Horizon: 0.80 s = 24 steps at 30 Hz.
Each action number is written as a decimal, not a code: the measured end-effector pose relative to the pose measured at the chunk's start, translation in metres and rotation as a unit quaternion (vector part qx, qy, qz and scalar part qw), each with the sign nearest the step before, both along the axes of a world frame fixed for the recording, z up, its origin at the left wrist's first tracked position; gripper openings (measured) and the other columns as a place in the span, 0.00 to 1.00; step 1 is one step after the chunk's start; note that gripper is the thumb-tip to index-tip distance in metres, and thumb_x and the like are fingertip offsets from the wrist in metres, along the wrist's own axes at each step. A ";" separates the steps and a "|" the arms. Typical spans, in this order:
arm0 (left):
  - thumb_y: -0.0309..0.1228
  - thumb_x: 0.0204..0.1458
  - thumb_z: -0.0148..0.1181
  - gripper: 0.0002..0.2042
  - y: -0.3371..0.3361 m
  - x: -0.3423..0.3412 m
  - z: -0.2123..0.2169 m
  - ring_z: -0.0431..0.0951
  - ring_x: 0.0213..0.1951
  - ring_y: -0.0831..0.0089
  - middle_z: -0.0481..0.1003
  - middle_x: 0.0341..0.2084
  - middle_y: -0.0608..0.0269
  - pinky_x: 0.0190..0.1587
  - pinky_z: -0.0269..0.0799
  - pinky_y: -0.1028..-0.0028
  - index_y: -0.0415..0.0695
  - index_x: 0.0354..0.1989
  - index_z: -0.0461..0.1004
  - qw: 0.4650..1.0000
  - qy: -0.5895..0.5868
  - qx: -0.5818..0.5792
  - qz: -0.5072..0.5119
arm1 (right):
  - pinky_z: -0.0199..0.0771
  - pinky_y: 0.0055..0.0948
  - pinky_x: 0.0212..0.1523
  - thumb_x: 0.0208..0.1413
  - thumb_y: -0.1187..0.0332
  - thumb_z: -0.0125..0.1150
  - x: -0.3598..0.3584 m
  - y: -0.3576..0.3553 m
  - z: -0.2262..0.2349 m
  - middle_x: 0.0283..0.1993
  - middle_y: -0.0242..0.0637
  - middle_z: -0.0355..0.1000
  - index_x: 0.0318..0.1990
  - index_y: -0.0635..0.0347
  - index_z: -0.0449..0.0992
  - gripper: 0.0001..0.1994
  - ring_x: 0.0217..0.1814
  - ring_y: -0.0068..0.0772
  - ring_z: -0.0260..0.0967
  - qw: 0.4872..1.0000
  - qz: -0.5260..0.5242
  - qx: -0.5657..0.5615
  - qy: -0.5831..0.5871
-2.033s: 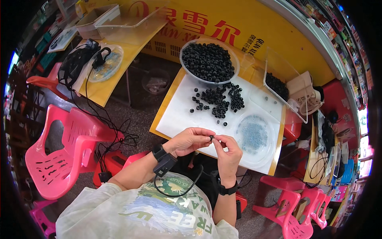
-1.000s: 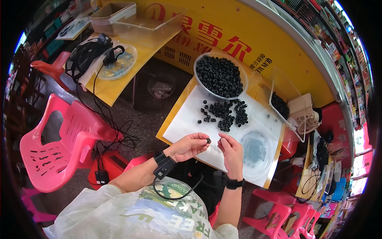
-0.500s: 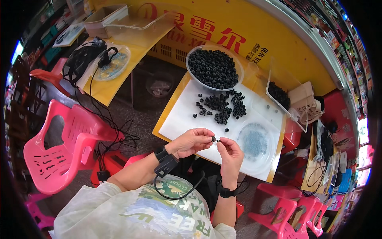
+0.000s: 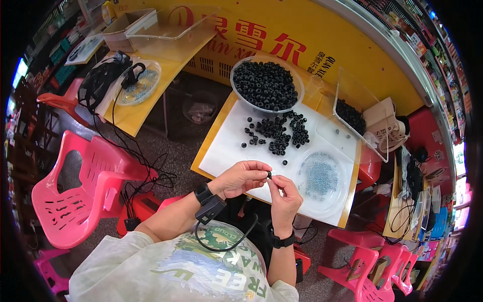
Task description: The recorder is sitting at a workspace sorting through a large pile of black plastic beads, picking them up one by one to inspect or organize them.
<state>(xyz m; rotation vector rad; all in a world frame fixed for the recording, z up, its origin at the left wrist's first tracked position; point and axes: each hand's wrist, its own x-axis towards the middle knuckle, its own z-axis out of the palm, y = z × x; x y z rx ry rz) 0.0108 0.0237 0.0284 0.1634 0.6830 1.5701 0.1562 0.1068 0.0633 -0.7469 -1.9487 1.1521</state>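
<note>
Over the near edge of the yellow tabletop (image 4: 210, 142), toward the middle, the two hands meet at one small black bead (image 4: 269, 174). The left hand (image 4: 243, 179) pinches it between thumb and forefinger, the other fingers curled in behind. The right hand (image 4: 285, 197) comes up close from the other side, thumb and forefinger drawn together right against the bead; whether they grip it too, or something finer, I cannot tell. A black wristband (image 4: 284, 240) circles the right wrist.

A white sheet (image 4: 226, 146) covers most of the tabletop. Beyond the hands, loose black beads (image 4: 279, 132) lie clustered on it, a few strays toward the left edge and a single one nearer the near edge. At the far edge a round clear bowl (image 4: 301, 95) is heaped with more black beads. Near the right edge sits a shallow clear dish (image 4: 343, 194) with tiny pale blue beads (image 4: 322, 176) spread in it. At the far right corner a clear rectangular box (image 4: 359, 137), tilted, holds another lot of black beads, with a beige cloth bag (image 4: 380, 118) just beside it
</note>
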 end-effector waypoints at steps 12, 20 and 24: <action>0.26 0.58 0.60 0.10 -0.001 0.004 -0.006 0.77 0.36 0.79 0.77 0.36 0.67 0.44 0.76 0.79 0.41 0.47 0.75 1.000 0.000 -0.014 0.012 | 0.71 0.20 0.39 0.49 0.80 0.68 0.003 -0.003 -0.007 0.38 0.37 0.77 0.36 0.66 0.80 0.06 0.38 0.24 0.73 0.998 0.019 -0.056 0.015; 0.26 0.57 0.62 0.17 -0.006 -0.003 -0.009 0.77 0.36 0.79 0.76 0.39 0.65 0.43 0.76 0.79 0.40 0.54 0.69 0.998 -0.013 0.022 -0.049 | 0.66 0.19 0.41 0.47 0.81 0.67 0.008 0.010 -0.007 0.49 0.35 0.74 0.41 0.66 0.79 0.12 0.45 0.22 0.68 0.987 0.093 -0.133 -0.023; 0.26 0.55 0.63 0.25 -0.006 -0.004 -0.015 0.77 0.36 0.79 0.75 0.43 0.63 0.42 0.77 0.79 0.40 0.59 0.61 0.995 -0.031 0.031 -0.093 | 0.68 0.23 0.47 0.47 0.76 0.69 0.012 0.015 -0.004 0.49 0.35 0.76 0.46 0.61 0.81 0.16 0.47 0.26 0.69 0.966 0.177 -0.186 -0.032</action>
